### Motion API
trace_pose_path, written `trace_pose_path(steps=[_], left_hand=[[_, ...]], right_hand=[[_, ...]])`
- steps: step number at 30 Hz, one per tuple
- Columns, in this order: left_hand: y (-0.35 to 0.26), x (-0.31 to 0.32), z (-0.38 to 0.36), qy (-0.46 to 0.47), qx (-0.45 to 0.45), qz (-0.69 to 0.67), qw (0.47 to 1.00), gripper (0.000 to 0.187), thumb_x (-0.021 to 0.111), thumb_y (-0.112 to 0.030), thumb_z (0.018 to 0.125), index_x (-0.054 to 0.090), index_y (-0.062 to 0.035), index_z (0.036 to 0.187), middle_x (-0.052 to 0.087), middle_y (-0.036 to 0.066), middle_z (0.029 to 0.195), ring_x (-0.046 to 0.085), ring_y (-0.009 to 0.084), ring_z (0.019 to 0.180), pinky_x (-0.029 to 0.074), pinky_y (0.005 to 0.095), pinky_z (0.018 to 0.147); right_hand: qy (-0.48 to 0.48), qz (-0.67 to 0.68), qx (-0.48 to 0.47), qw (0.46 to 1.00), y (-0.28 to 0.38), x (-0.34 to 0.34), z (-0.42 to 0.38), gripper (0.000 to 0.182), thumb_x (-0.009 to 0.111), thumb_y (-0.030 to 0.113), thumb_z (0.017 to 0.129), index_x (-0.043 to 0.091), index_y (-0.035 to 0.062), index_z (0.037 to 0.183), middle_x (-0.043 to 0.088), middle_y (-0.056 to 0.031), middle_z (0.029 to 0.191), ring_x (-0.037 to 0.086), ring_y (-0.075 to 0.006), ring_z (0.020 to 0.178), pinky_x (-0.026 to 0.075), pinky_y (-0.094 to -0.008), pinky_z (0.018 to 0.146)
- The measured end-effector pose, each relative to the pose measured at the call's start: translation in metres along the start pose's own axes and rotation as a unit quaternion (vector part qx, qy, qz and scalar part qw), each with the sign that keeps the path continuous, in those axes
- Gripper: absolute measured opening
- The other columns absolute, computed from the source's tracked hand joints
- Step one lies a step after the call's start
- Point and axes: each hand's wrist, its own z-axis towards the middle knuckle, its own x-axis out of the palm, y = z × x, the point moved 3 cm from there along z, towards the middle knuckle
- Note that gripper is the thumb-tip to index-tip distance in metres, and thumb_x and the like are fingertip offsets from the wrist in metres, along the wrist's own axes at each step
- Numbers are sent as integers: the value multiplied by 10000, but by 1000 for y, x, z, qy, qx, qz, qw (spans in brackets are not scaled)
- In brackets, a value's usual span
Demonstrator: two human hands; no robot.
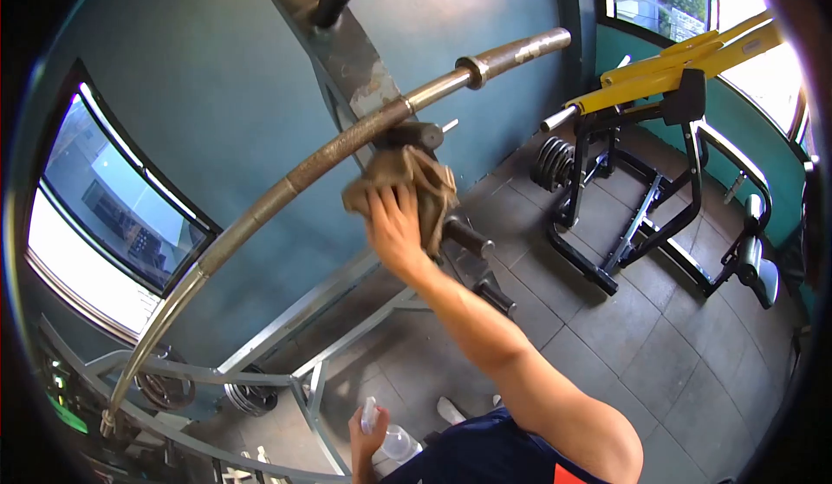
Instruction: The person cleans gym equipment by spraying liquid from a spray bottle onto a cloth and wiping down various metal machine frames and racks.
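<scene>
A brown cloth (425,181) is bunched against the upright of a metal rack, just under a peg (420,135). My right hand (394,220) presses on this cloth, its fingers bent over the folds. Low in the view, my left hand (368,432) is wrapped round the neck of a clear spray bottle (400,443). Above the cloth, a long worn barbell (334,150) rests across the rack.
More pegs (469,237) stick out lower on the rack. Grey frame bars (347,338) run below it. At the right stands a yellow and black exercise machine (693,172) on the tiled floor (607,337). Weight plates (251,390) sit low at the left.
</scene>
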Motion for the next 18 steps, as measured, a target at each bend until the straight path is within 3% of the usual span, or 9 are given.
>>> trace_pose_path(steps=[1, 2, 4, 5, 7, 12, 15, 17, 18], left_hand=[[0, 0, -1, -7, 58, 35, 998, 154, 743, -175, 846, 661, -44, 848, 622, 4, 705, 575, 74, 639, 450, 246, 566], [-1, -1, -4, 14, -19, 23, 999, 146, 737, -166, 853, 664, -41, 855, 635, 9, 736, 582, 75, 672, 460, 242, 593], [0, -2, -12, -10, -20, -34, 999, 140, 737, -160, 852, 664, -40, 856, 636, 6, 744, 583, 77, 680, 460, 242, 601], [2, -2, -18, -21, -25, -61, 998, 137, 737, -157, 852, 665, -40, 856, 636, 4, 748, 583, 78, 684, 460, 242, 605], [-2, -4, -26, -22, -45, -48, 998, 152, 745, -158, 846, 666, -29, 859, 636, 12, 748, 588, 93, 685, 467, 254, 620], [-14, 5, -37, -5, -71, -5, 997, 158, 746, -186, 856, 671, -47, 869, 611, 0, 726, 556, 82, 649, 448, 257, 591], [-14, 9, -41, 7, -45, 46, 998, 172, 751, -198, 857, 670, -47, 876, 613, 3, 735, 560, 88, 664, 449, 258, 601], [-24, 11, -27, 13, -35, 44, 998, 178, 752, -199, 852, 670, -44, 882, 627, 20, 755, 572, 100, 686, 458, 265, 624], [-35, 13, -25, 21, -51, 24, 998, 180, 752, -196, 847, 670, -41, 885, 639, 36, 771, 583, 111, 701, 467, 272, 643]], right_hand=[[2, 15, 0, 1000, 0, 1, -17, 579, 690, 40, 732, 514, -12, 1281, 548, -198, 1286, 481, -421, 1218, 393, -504, 1044], [-50, 102, 61, 992, -4, -5, -33, 454, 633, 2, 818, 536, -10, 1261, 589, -192, 1245, 547, -366, 1170, 428, -453, 1024], [-74, 391, 331, 856, 3, -55, -11, 260, 510, 47, 946, 551, -19, 1194, 653, -174, 1089, 625, -262, 989, 496, -353, 857], [-231, 355, 290, 858, -7, -50, -13, 227, 470, 66, 975, 553, -25, 1165, 665, -170, 1040, 631, -239, 943, 504, -326, 805], [-185, 234, 246, 922, -22, -54, 25, 249, 450, 73, 978, 539, -37, 1183, 665, -154, 1015, 623, -238, 938, 495, -339, 828], [-89, -4, 74, 993, -12, -12, 31, 504, 632, 150, 881, 480, -177, 1233, 437, -345, 1372, 318, -525, 1374, 228, -589, 1164], [-59, 62, 45, 995, -7, -9, -44, 432, 598, 40, 857, 500, -142, 1236, 506, -320, 1282, 428, -513, 1277, 336, -583, 1084], [-80, 249, 176, 949, -12, -24, -45, 427, 581, 14, 849, 505, -115, 1249, 548, -279, 1182, 501, -482, 1128, 392, -573, 977], [-155, 183, 129, 962, -3, -45, -17, 435, 580, 22, 856, 507, -84, 1272, 557, -246, 1088, 516, -443, 977, 400, -565, 881]])
